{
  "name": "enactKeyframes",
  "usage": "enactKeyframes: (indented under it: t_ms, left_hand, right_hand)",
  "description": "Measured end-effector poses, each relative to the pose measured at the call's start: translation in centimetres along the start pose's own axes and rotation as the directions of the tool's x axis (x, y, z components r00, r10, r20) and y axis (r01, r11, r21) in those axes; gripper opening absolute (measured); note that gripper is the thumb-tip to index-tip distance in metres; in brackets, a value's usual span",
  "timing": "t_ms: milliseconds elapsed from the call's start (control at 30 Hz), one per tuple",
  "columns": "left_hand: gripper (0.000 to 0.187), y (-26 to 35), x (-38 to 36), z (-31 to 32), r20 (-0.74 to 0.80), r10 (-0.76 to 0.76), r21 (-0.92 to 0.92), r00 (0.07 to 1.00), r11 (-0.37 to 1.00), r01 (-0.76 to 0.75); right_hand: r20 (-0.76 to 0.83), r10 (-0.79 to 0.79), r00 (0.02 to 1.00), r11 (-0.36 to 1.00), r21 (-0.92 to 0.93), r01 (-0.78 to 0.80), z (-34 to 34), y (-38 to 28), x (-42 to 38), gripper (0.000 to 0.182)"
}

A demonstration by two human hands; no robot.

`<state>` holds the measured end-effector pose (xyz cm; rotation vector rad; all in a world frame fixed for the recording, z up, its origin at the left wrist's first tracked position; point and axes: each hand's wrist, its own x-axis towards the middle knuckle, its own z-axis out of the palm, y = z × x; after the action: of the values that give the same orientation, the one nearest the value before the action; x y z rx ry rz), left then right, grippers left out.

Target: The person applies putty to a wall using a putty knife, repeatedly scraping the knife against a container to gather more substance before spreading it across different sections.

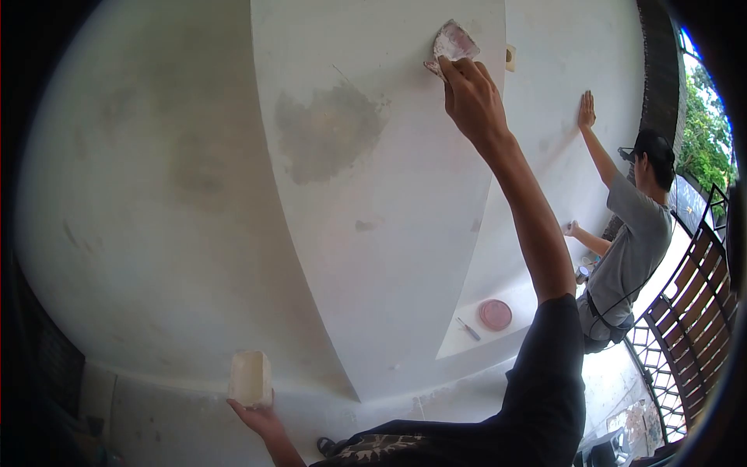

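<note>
High against the white wall column (373, 288), my right hand (476, 101) is closed around a putty knife (454, 40). Its wide blade is caked with whitish and pinkish filler and points up, right at the wall face. Low on the left, my left hand (261, 419) grips a cream rectangular tub (250, 380) from below, with its open side facing me. A rough grey patch (327, 131) marks the column, left of and below the putty knife.
A co-worker in a grey shirt (642, 222) stands at right, one hand raised flat on the wall. A reddish round lid (495, 314) and a thin-handled tool (468, 329) lie on a low ledge. A slatted gate (696, 311) stands far right.
</note>
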<state>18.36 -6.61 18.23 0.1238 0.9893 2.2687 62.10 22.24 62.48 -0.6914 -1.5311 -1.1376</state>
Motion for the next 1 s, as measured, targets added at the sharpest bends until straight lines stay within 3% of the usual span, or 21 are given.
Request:
enactKeyframes:
  t_ms: [167, 233, 300, 333, 367, 433, 467, 533, 633, 867, 1000]
  left_hand:
    - [0.081, 0.9, -1.5, -0.1, -0.010, 0.002, 0.002, 1.000, 1.000, -0.002]
    - [0.081, 0.9, -1.6, -0.1, 0.000, 0.000, -0.001, 1.000, 1.000, 0.000]
    - [0.081, 0.9, -1.2, -0.1, -0.015, -0.022, -0.015, 1.000, 1.000, 0.022]
    - [0.081, 0.8, -1.1, 0.0, -0.013, -0.019, -0.022, 1.000, 1.000, 0.019]
    - [0.080, 0.7, -0.9, -0.2, -0.024, -0.026, -0.013, 0.999, 1.000, 0.026]
    - [0.080, 0.7, -0.6, -0.8, -0.035, -0.029, -0.008, 0.999, 1.000, 0.029]
    - [0.080, 0.9, -0.6, -1.2, -0.029, -0.029, -0.008, 0.999, 1.000, 0.029]
    - [0.079, 0.9, -0.1, -2.6, -0.021, -0.030, -0.007, 0.999, 1.000, 0.030]
    - [0.079, 1.1, 1.0, -5.6, -0.008, -0.011, -0.022, 1.000, 1.000, 0.011]
    - [0.078, 0.4, 3.5, -8.8, -0.024, 0.020, -0.025, 1.000, 0.999, -0.020]
    - [0.078, -1.8, 6.2, -8.9, -0.024, 0.003, -0.038, 1.000, 0.999, -0.004]
  right_hand:
    - [0.028, -0.005, 1.000, 0.998, 0.068, 0.004, -3.3, -1.1, -0.4, 0.022]
    - [-0.100, -0.015, 0.995, 0.986, 0.163, 0.031, -5.2, -1.2, -0.2, 0.021]
    - [-0.147, 0.254, 0.956, 0.950, 0.225, -0.218, -6.4, -0.2, -0.4, 0.015]
    - [-0.055, 0.524, 0.850, 0.792, 0.399, -0.463, -6.7, 0.8, -0.8, 0.018]
    - [0.061, 0.680, 0.730, 0.633, 0.452, -0.628, -7.4, 2.0, -0.9, 0.022]
    - [0.101, 0.802, 0.589, 0.242, 0.846, -0.475, -6.6, 4.5, -1.3, 0.021]
    - [0.099, 0.801, 0.590, 0.242, 0.848, -0.471, -6.4, 5.5, -1.6, 0.021]
    - [0.191, 0.835, 0.516, 0.033, 0.919, -0.393, -6.1, 7.1, -2.1, 0.018]
    - [0.264, 0.818, 0.512, -0.069, 0.927, -0.368, -5.2, 7.0, -2.9, 0.016]
    - [0.292, 0.791, 0.538, -0.100, 0.929, -0.357, -2.5, 3.0, -4.1, 0.017]
    - [0.231, 0.806, 0.545, 0.035, 0.900, -0.434, -0.4, 1.5, -4.5, 0.019]
